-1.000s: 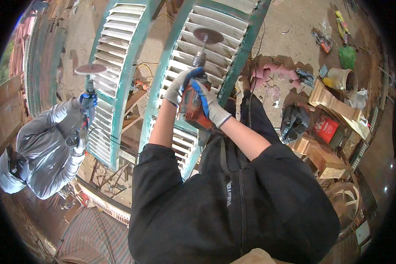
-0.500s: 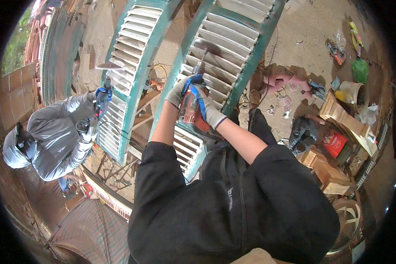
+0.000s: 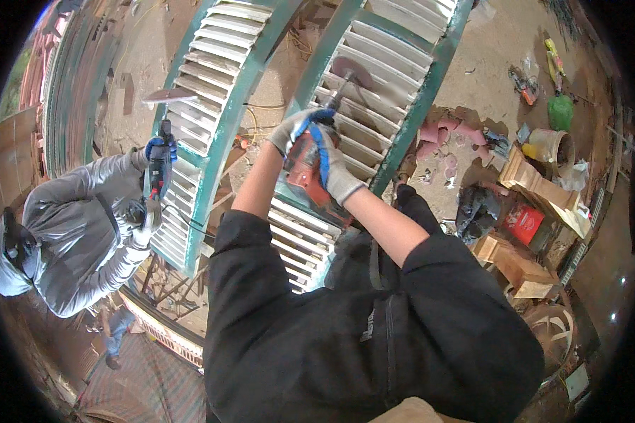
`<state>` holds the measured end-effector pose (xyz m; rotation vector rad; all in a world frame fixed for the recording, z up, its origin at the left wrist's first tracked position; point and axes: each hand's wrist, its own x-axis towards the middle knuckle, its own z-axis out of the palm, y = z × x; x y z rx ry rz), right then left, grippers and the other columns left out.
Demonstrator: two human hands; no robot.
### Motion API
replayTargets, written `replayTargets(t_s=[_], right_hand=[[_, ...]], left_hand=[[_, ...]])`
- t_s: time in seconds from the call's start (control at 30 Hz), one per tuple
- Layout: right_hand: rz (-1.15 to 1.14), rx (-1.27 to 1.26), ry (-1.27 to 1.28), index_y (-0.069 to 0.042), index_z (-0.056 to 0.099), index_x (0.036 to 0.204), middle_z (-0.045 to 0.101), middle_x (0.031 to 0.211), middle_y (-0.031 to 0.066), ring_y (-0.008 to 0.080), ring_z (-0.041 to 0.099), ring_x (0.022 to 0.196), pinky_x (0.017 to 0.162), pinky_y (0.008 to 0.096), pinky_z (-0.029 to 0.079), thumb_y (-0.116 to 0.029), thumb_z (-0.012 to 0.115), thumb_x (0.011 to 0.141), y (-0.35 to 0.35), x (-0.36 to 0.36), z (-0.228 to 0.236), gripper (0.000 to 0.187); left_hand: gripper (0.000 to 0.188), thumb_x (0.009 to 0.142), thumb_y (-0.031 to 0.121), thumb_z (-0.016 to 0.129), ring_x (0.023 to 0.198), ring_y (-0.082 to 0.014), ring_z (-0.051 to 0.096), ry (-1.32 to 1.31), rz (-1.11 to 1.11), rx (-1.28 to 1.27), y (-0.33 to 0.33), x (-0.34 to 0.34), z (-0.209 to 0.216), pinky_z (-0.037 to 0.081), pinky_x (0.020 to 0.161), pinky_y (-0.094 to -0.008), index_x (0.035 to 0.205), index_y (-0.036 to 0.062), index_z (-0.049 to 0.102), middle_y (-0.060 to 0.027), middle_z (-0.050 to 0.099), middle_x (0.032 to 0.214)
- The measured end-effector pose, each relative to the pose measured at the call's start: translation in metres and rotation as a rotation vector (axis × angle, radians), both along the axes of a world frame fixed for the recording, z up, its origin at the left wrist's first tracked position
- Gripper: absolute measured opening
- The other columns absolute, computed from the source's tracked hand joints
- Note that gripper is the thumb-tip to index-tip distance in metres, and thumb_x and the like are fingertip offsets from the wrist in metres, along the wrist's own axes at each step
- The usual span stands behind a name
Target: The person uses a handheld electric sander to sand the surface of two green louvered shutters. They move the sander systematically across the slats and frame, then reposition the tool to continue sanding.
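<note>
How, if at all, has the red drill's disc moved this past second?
Yes: the sanding disc shifted left, toward the left green stile of the louvered shutter.

The right shutter [image 3: 377,116] stands between the left shutter [image 3: 201,121] and a bucket [image 3: 550,145].

To the right, a green plastic bag [image 3: 561,113] lies near a pale bucket [image 3: 543,145], with a black plastic bag [image 3: 475,210] and a red package [image 3: 522,223] near brown wooden pieces [image 3: 521,269], while a striped sheet [image 3: 148,384] spreads at the lower left.
</note>
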<state>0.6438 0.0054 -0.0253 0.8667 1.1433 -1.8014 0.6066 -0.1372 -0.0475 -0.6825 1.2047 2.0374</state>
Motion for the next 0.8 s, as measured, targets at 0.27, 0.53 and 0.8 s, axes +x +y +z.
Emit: replayTargets(t_s=[0.27,0.53,0.8], right_hand=[[0.013,-0.051,-0.033,0.002,0.063,0.107,0.065,0.094,0.0069,0.017,0.06,0.079,0.072,0.0327,0.049,-0.051,0.079,0.066,-0.007,0.0,0.012,0.068],[0.036,-0.294,0.121,-0.009,0.061,0.117,0.064,0.106,0.0013,0.0141,0.06,0.092,0.085,0.0288,0.048,-0.037,0.067,0.086,0.106,-0.001,-0.002,0.042],[0.241,-0.219,0.002,-0.008,0.06,0.119,0.061,0.111,-0.0003,0.0115,0.055,0.102,0.093,0.0269,0.042,-0.036,0.06,0.091,0.185,-0.01,-0.002,0.039]], left_hand=[[0.033,0.093,0.02,0.054,0.097,-0.0173,0.063,-0.022,0.044,-0.101,-0.004,-0.001,0.021,0.051,0.09,-0.0319,0.119,-0.0006,0.059,-0.0099,0.064,0.111],[0.029,0.088,0.028,0.064,0.073,-0.0131,0.062,0.056,0.296,-0.063,0.105,0.019,0.003,0.051,0.069,-0.0261,0.097,0.0013,0.067,-0.0058,0.067,0.088],[0.035,0.085,0.031,0.066,0.071,-0.0091,0.056,-0.008,0.332,-0.337,0.187,0.026,0.02,0.046,0.064,-0.0258,0.095,-0.0028,0.068,-0.0023,0.065,0.081]])
